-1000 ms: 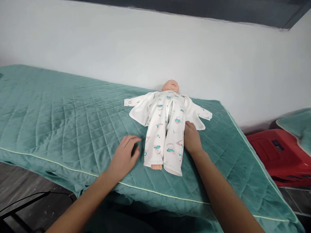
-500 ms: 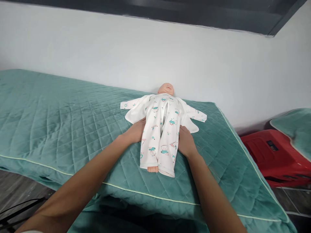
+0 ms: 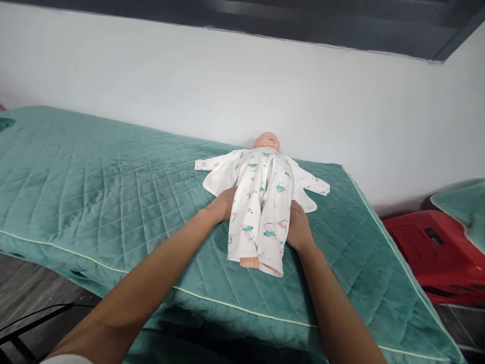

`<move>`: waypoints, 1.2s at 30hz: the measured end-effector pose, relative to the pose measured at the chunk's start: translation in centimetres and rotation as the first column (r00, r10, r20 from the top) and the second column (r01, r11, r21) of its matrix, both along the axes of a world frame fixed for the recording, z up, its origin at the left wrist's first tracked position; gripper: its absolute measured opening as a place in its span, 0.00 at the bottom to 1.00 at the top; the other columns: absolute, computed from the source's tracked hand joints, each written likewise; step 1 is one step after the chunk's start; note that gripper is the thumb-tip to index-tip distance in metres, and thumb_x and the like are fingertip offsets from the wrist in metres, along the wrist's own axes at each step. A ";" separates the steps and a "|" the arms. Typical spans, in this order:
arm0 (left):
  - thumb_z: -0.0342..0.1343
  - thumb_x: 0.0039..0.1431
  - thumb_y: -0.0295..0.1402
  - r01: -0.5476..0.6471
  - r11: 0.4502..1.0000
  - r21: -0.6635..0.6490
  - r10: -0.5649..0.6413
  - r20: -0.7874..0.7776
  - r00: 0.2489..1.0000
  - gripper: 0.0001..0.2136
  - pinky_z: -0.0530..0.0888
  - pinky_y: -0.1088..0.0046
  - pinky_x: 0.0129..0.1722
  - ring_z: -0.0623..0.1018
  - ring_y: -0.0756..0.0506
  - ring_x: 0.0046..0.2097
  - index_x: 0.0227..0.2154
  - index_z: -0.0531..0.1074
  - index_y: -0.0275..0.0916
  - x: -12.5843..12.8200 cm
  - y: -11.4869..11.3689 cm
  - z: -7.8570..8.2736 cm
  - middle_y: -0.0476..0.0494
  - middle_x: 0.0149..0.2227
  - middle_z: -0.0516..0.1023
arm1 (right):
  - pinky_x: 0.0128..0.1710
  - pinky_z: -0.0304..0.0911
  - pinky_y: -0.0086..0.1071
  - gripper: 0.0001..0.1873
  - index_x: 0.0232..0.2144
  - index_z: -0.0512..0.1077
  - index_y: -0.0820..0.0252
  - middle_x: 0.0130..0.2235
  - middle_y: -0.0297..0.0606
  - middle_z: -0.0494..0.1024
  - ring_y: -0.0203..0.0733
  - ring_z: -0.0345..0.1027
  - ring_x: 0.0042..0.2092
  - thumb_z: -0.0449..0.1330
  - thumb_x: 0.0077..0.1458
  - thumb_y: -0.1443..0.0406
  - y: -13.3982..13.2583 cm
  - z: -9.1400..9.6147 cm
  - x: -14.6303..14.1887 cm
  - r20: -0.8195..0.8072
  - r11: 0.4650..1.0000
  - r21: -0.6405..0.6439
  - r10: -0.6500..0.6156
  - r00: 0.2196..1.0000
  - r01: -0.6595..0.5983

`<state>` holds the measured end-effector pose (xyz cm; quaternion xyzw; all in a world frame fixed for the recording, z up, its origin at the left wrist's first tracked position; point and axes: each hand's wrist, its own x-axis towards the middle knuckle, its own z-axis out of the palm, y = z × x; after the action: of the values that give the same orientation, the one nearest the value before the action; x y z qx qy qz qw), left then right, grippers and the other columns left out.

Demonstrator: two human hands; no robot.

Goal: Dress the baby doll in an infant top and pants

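A baby doll [image 3: 266,140] lies on its back, head toward the wall. White printed baby trousers [image 3: 246,215] cover its legs and reach up over the chest, with the toes of one foot showing at a cuff. Beneath lies a white baby jacket [image 3: 223,174], its fronts spread and sleeves out to both sides. My left hand [image 3: 225,203] is at the trousers' left edge, fingers tucked under the cloth. On the opposite edge rests my right hand [image 3: 299,226], its fingers curled and partly hidden behind the trouser leg. What either hand grips underneath is hidden.
The doll lies on a green quilted bed cover [image 3: 125,202] with pale piping along its edge. A white wall [image 3: 151,76] stands behind. To the right are a red plastic object [image 3: 432,247] and more green cloth [image 3: 462,202]. Thin dark metal bars [image 3: 34,318] show at lower left.
The whole view has shifted slightly, so the doll and bed appear a little further right. Both hands keep about the same places beside the trousers.
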<state>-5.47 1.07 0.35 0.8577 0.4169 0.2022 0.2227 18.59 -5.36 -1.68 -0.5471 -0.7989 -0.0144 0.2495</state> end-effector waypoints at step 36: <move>0.54 0.62 0.37 -0.733 0.666 0.134 0.732 0.066 0.678 0.10 0.59 0.52 0.65 0.69 0.33 0.61 0.42 0.74 0.39 -5.5 1.6 -3.9 0.33 0.57 0.74 | 0.30 0.55 0.35 0.15 0.22 0.66 0.55 0.24 0.33 0.68 0.41 0.61 0.28 0.60 0.47 0.51 1.6 2.4 6.0 -0.436 0.756 -0.317 -0.652 0.620 0.572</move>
<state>-11.00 2.62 -3.57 0.6315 0.7091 0.3080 0.0595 24.54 -3.75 0.73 -0.7856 -0.4633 0.1089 0.3953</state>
